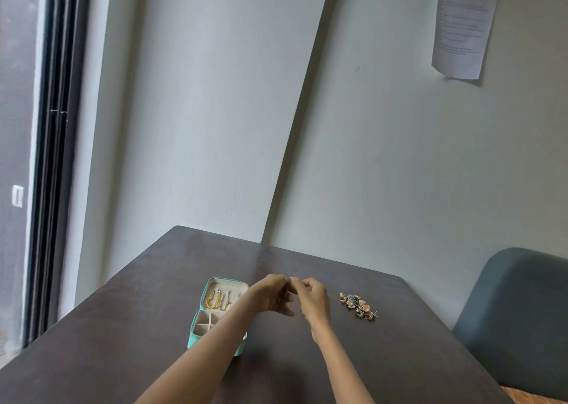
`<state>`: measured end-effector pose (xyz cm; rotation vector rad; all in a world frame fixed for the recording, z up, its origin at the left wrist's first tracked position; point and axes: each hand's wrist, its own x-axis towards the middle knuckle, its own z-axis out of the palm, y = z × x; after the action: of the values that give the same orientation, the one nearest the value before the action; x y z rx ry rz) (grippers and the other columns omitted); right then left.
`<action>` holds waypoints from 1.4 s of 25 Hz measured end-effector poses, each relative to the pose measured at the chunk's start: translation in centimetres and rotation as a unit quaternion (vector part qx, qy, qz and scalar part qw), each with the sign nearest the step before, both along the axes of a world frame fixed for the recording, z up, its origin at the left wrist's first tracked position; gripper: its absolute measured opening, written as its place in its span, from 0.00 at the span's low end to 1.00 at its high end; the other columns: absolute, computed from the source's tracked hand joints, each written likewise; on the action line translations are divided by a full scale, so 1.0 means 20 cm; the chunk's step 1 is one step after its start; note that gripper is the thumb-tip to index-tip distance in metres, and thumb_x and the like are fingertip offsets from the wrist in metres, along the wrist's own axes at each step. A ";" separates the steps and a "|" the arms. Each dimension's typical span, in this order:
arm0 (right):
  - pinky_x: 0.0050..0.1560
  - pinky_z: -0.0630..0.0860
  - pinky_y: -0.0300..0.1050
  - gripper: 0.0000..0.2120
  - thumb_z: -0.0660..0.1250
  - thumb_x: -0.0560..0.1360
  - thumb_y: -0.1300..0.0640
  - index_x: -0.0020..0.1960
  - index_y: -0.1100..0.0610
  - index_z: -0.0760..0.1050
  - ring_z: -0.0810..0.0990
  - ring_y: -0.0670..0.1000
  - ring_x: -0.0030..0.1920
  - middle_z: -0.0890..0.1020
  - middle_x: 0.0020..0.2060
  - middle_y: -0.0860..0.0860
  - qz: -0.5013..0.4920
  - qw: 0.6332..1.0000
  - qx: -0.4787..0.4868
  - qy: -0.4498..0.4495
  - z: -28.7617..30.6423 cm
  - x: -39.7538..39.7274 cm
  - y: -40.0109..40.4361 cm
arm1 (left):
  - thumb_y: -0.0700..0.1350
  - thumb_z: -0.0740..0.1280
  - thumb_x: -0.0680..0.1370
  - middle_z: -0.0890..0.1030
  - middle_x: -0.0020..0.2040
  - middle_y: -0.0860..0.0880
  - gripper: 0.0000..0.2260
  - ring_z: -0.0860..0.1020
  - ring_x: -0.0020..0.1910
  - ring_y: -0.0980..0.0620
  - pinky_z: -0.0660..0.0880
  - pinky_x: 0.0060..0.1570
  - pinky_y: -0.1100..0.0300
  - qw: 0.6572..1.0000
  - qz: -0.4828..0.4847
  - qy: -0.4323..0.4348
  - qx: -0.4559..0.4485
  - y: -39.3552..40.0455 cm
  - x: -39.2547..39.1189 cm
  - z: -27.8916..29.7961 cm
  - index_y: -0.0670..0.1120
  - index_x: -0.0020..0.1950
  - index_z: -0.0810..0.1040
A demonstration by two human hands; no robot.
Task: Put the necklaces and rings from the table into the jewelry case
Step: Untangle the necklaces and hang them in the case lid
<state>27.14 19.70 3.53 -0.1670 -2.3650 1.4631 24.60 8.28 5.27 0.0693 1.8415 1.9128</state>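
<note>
Hands meet in the air over the dark brown wooden desk [307, 357]. We see the left hand [272, 293] and the right hand [313, 299] close together, fingers curled, fingertips almost touching. They seem to pinch something very small between them, maybe a thin chain, but it is too small and blurry for us to tell what it is.

The small teal jewelry case with a cream inside [215, 308] lies open just to the left of the hands. Its long side runs from near to far. The lid part is the far half, and gold necklaces [213, 299] already hang there, running along the same line. The near half has little square boxes, and the left arm covers part of it.

The little heap of gold and pink rings [358, 305] sits to the right of the hands, apart from them. The heap stretches from far left to near right.

We think the step now is getting one small piece ready to go in the case. Next, the hands need to move left and lower the piece gently into a free spot. The rings are not yet packed.
</note>
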 end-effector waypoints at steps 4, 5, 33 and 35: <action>0.20 0.58 0.35 0.10 0.66 0.76 0.56 0.38 0.59 0.71 0.64 0.45 0.19 0.69 0.24 0.50 0.004 0.972 -0.233 -0.024 0.02 0.00 0.05 | 0.51 0.52 0.82 0.64 0.18 0.52 0.20 0.60 0.21 0.54 0.63 0.28 0.62 0.994 -0.069 -0.021 -0.079 0.05 0.02 0.02 0.45 0.33 0.68; 0.19 0.58 0.34 0.11 0.65 0.76 0.58 0.37 0.59 0.70 0.63 0.44 0.18 0.69 0.24 0.50 0.008 0.960 -0.277 -0.032 0.02 0.01 0.06 | 0.52 0.51 0.82 0.64 0.18 0.52 0.20 0.58 0.22 0.54 0.61 0.27 0.62 0.991 -0.085 -0.017 -0.100 0.06 0.02 0.02 0.45 0.33 0.68; 0.40 0.69 0.41 0.04 0.69 0.72 0.49 0.44 0.47 0.81 0.74 0.42 0.43 0.76 0.42 0.44 0.039 0.951 0.298 0.076 -0.01 -0.01 0.16 | 0.53 0.59 0.77 0.79 0.57 0.37 0.21 0.78 0.49 0.42 0.80 0.42 0.53 0.885 0.018 -0.065 0.460 0.05 0.02 -0.13 0.36 0.56 0.75; 0.42 0.70 0.40 0.03 0.70 0.72 0.53 0.40 0.49 0.81 0.75 0.41 0.42 0.78 0.40 0.44 0.074 0.967 0.228 0.085 -0.01 -0.02 0.18 | 0.46 0.61 0.74 0.79 0.54 0.38 0.15 0.78 0.49 0.43 0.78 0.46 0.54 0.893 0.017 -0.060 0.446 0.05 0.02 -0.13 0.37 0.54 0.76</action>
<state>26.72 23.23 3.32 0.2479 -2.5345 0.9076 24.93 9.33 2.70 0.2104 0.7545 2.5553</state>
